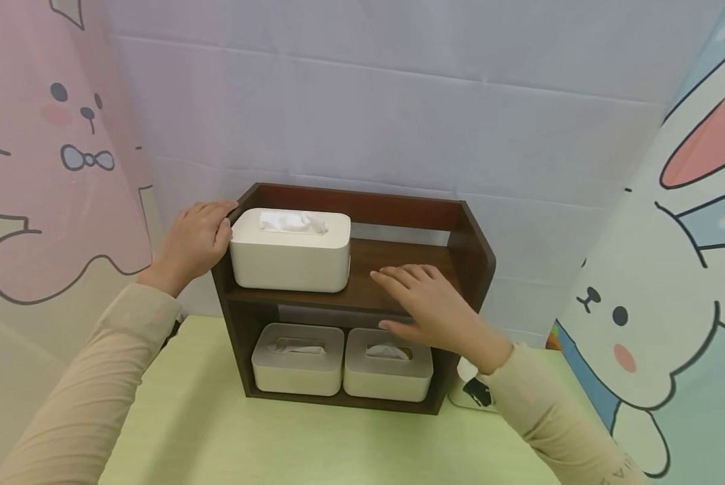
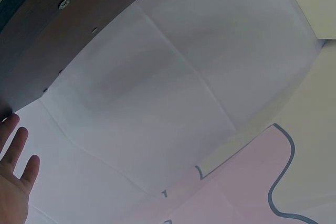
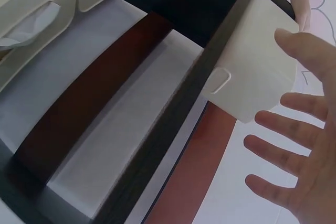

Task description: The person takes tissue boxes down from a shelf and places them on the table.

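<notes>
A dark brown two-tier wooden shelf (image 1: 398, 269) stands on a pale green table. On its upper tier, at the left end, sits a white tissue box (image 1: 289, 263) with tissue showing at the top slot. Two more tissue boxes (image 1: 298, 374) (image 1: 386, 380) stand side by side on the lower tier. My left hand (image 1: 197, 236) rests at the shelf's left side panel, fingertips at its edge, beside the upper box. My right hand (image 1: 429, 300), fingers spread and holding nothing, hovers before the upper tier, right of that box. The right wrist view shows its palm side (image 3: 310, 150).
The green table (image 1: 289, 444) extends in front of the shelf. A pale object (image 1: 462, 391) sits beside the shelf's lower right, partly hidden by the right wrist. Behind hangs a whitish cloth (image 1: 398, 121), with cartoon-printed panels (image 1: 671, 269) at both sides.
</notes>
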`<state>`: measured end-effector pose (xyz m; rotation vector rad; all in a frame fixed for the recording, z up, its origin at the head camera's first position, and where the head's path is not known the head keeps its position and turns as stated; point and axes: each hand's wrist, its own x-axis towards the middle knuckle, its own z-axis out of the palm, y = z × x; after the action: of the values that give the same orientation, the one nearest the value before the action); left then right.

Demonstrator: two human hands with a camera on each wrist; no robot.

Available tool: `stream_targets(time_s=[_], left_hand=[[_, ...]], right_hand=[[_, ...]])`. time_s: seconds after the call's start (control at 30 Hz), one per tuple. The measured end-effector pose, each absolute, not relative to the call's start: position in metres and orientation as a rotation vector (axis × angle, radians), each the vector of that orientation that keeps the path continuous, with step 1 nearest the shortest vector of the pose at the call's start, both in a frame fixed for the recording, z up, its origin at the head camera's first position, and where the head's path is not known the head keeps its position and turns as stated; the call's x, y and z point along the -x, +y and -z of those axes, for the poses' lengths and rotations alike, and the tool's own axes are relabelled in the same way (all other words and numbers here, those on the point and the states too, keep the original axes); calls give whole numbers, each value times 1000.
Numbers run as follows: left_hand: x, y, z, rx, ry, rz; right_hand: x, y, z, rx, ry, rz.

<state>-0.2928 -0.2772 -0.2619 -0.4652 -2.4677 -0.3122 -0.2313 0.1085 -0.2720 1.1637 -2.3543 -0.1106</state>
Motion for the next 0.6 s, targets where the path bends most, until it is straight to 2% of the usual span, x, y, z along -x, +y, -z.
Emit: stream_targets(time_s=[0.6], left_hand=[[290,-277,260,460,-2485,299]], right_hand=[[287,51,233,-1028,-2596,24]])
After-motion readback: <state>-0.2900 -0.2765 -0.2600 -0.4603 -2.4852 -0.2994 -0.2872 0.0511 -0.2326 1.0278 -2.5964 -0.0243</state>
